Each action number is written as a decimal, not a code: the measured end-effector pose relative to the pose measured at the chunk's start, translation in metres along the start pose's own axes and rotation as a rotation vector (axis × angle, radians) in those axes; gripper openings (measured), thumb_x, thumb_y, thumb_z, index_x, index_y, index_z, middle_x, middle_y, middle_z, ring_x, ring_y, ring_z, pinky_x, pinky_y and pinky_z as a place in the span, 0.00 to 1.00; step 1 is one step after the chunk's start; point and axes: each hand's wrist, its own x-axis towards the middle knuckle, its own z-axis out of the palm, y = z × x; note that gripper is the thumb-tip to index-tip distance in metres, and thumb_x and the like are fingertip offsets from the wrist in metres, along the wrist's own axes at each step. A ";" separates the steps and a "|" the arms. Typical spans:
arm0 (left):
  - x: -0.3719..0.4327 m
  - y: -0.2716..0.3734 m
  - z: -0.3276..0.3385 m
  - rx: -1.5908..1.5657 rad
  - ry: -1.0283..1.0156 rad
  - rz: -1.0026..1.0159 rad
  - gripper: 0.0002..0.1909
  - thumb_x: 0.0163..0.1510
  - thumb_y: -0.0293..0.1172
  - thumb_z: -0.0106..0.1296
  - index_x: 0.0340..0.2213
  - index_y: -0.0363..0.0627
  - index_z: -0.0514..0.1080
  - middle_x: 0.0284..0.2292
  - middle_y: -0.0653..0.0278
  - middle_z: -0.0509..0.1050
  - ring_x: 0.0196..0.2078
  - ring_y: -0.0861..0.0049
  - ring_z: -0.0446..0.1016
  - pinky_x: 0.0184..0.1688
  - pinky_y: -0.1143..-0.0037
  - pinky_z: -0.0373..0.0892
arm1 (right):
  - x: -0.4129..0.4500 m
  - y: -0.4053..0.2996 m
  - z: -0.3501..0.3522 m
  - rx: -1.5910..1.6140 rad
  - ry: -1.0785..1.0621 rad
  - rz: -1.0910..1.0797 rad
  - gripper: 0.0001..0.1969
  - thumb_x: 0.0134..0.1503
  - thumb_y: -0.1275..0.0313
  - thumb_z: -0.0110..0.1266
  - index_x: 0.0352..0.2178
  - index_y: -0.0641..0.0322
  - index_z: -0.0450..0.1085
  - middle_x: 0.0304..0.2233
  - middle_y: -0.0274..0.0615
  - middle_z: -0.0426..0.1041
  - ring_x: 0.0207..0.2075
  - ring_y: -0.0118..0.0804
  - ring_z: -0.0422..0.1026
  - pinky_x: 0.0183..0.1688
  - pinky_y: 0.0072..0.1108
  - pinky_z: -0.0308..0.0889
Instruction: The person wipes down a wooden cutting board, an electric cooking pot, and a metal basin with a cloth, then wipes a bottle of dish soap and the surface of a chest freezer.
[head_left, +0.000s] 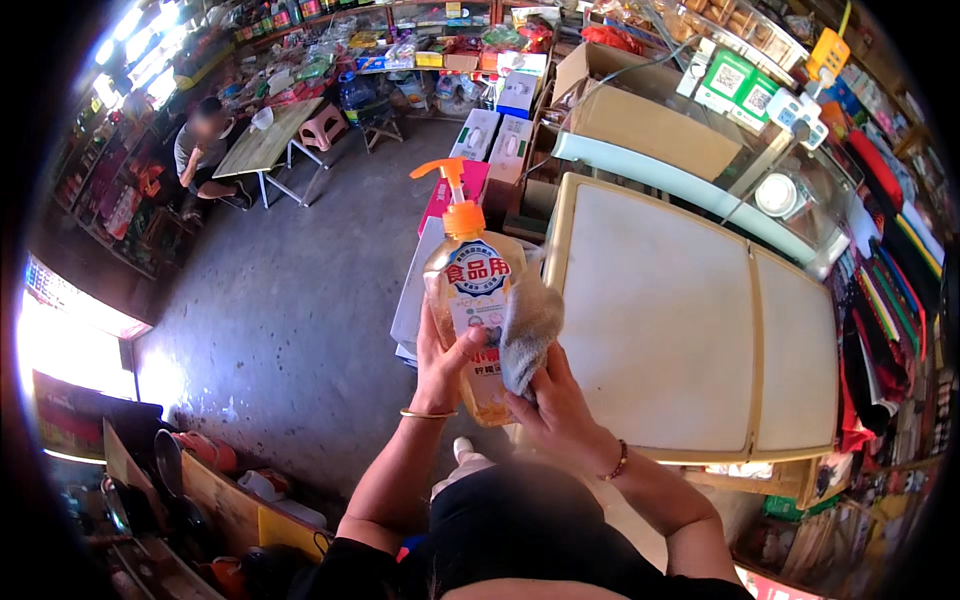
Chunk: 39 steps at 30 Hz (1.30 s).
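Note:
A clear pump bottle (480, 300) with an orange pump head and a printed label is held up before me, slightly tilted. Amber liquid shows low inside it. My left hand (442, 360) grips the bottle from its left side, thumb across the label. In my right hand (559, 405) is a grey cloth (532, 322), pressed along the bottle's right side. Part of the bottle's right edge is hidden behind the cloth.
To my right stands a chest freezer (667, 322) with a pale lid. Stacked cartons (480, 135) lie beyond the bottle. A person (202, 142) sits by a folding table (277, 139) at the far left. Hanging clothes (877, 322) line the right side.

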 end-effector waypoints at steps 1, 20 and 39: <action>-0.005 0.000 -0.001 0.050 -0.067 -0.055 0.41 0.40 0.34 0.59 0.52 0.41 0.50 0.44 0.59 0.64 0.46 0.73 0.65 0.48 0.73 0.62 | 0.004 -0.004 -0.001 -0.006 0.009 0.012 0.22 0.49 0.69 0.51 0.45 0.64 0.57 0.48 0.62 0.53 0.49 0.63 0.54 0.50 0.36 0.55; -0.033 0.011 0.027 0.041 0.146 0.335 0.36 0.52 0.45 0.46 0.55 0.40 0.45 0.52 0.55 0.56 0.53 0.68 0.58 0.53 0.68 0.57 | -0.035 -0.003 0.025 1.190 0.309 0.492 0.30 0.51 0.68 0.51 0.53 0.62 0.49 0.48 0.40 0.61 0.48 0.34 0.62 0.48 0.24 0.61; -0.009 0.001 0.020 0.325 -0.189 -0.078 0.28 0.55 0.40 0.44 0.52 0.39 0.50 0.43 0.64 0.65 0.44 0.81 0.65 0.46 0.79 0.63 | 0.013 -0.048 -0.062 0.334 0.250 0.049 0.16 0.53 0.64 0.45 0.39 0.66 0.65 0.37 0.48 0.66 0.35 0.43 0.65 0.38 0.27 0.60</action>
